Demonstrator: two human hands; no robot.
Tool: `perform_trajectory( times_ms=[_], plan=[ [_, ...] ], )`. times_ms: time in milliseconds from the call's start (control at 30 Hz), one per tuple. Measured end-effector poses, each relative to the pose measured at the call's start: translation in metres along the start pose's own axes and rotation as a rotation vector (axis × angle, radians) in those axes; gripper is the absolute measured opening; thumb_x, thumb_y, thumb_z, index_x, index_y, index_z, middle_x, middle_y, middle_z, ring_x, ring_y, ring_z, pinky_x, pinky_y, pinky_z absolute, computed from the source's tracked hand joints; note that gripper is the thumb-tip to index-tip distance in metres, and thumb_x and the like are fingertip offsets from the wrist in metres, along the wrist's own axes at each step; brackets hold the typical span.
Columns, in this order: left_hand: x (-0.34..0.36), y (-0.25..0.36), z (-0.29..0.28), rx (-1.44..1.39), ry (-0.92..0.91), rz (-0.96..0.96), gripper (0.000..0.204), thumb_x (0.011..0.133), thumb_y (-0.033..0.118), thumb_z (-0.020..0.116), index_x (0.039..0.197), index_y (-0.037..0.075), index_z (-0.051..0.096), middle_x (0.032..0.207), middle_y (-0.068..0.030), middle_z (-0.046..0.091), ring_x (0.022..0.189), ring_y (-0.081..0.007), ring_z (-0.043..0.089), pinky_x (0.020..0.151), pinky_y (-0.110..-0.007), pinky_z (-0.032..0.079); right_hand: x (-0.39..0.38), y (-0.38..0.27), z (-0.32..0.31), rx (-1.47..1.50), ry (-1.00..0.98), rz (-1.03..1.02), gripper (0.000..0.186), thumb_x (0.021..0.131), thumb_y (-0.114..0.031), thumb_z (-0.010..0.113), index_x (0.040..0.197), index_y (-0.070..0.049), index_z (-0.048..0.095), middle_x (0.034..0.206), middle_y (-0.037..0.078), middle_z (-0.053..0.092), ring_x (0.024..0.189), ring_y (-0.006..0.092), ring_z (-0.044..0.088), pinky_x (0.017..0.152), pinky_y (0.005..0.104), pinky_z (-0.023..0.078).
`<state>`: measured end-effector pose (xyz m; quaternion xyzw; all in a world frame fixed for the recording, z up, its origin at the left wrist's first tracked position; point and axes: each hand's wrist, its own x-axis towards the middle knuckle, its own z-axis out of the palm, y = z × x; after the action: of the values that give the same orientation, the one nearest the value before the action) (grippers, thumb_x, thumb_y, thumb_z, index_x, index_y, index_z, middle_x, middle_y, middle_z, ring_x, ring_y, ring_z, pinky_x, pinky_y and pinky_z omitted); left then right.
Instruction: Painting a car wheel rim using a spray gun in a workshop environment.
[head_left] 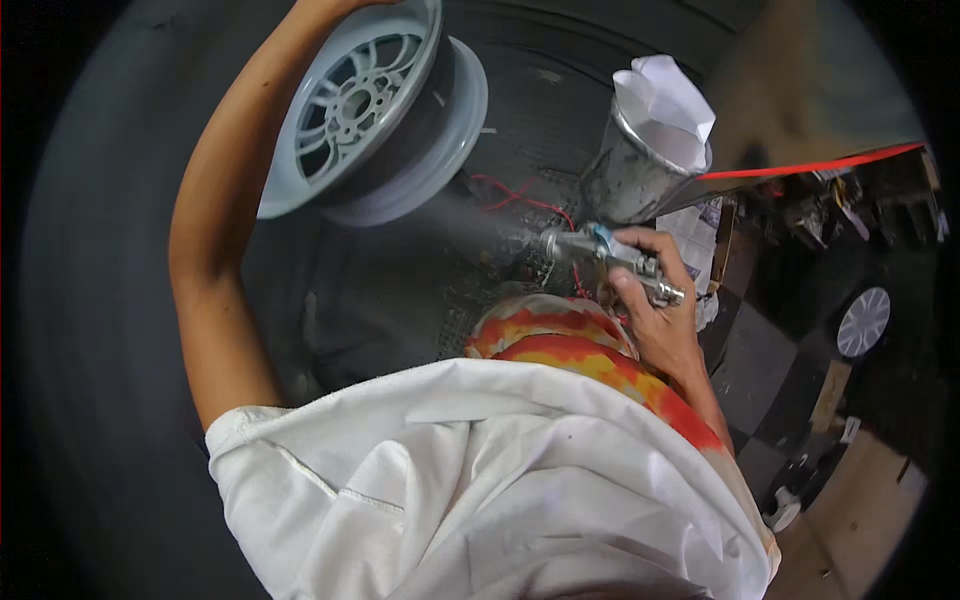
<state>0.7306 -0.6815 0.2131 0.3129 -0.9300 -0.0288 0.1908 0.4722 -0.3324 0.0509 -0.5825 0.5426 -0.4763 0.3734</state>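
Note:
A pale grey-white wheel rim point(322, 188) with several spokes is tilted in the upper left, its face toward the left. My left arm reaches up past it, and my left hand point(348, 4) is at its top edge, mostly cut off by the picture's border; its fingers do not show. In my right hand point(662, 310) is a metal spray gun point(578, 246) with a blue part on top, gripped with the fingers around it. Its nozzle points left toward the rim's lower edge, and a faint mist spreads from it.
Behind the spray gun stands a stained grey bucket point(625, 180) with white paper point(665, 100) in it. A red cord point(535, 203) runs nearby, and a red strip point(820, 165) crosses at right. Another spoked wheel piece point(864, 322) and clutter lie on the checkered floor point(755, 350).

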Motion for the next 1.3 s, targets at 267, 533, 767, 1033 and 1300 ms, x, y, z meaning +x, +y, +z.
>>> perform_trajectory(
  times_ms=[267,533,767,1033,1300],
  plan=[
    [-0.163,0.167,-0.010,-0.119,0.292,-0.324,0.060,0.111,0.052,0.040,0.122,0.003,0.074,0.115,-0.0225,0.075,0.102,-0.0337,0.072,0.096,-0.045,0.055,0.023,0.014,-0.075,-0.210,0.179,-0.263,0.032,0.103,-0.016,0.071,0.131,-0.003,0.062,0.107,0.007,0.068,0.091,0.0121,0.062,0.082,0.0278,0.051],
    [-0.319,0.330,0.177,-0.788,0.318,-0.524,0.054,0.098,0.034,0.073,0.138,0.000,0.061,0.131,-0.0251,0.065,0.117,-0.0435,0.065,0.100,-0.048,0.052,-0.004,-0.010,0.044,-0.017,-0.199,-0.407,0.040,0.106,-0.024,0.065,0.135,0.004,0.057,0.125,0.015,0.062,0.112,0.0205,0.060,0.102,0.0341,0.048],
    [-0.383,0.414,0.186,-0.766,1.369,-0.906,0.070,0.094,0.007,0.074,0.151,-0.002,0.035,0.129,-0.0273,0.062,0.125,-0.0353,0.065,0.104,-0.046,0.051,-0.091,-0.092,0.214,0.431,-0.801,-0.520,0.047,0.110,-0.028,0.059,0.143,0.004,0.048,0.122,0.016,0.064,0.105,0.0208,0.064,0.096,0.0336,0.051],
    [-0.447,0.554,0.192,0.158,1.745,-1.580,0.040,0.087,0.016,0.083,0.120,0.000,0.068,0.089,-0.0072,0.072,0.081,-0.0181,0.069,0.075,-0.035,0.056,-0.221,-0.123,0.173,0.390,-1.462,-0.807,0.076,0.098,-0.015,0.076,0.159,0.001,0.035,0.144,0.020,0.057,0.135,0.0307,0.058,0.111,0.0440,0.046],
    [-0.613,0.744,0.190,-0.095,1.973,-1.877,0.020,0.098,0.015,0.070,0.115,0.006,0.071,0.067,0.0047,0.057,0.048,-0.0056,0.048,0.042,-0.025,0.037,-0.200,-0.004,0.147,-0.114,-1.762,-0.921,0.055,0.096,-0.019,0.076,0.145,-0.005,0.055,0.127,0.026,0.058,0.114,0.0469,0.062,0.099,0.0498,0.051]
  ],
)
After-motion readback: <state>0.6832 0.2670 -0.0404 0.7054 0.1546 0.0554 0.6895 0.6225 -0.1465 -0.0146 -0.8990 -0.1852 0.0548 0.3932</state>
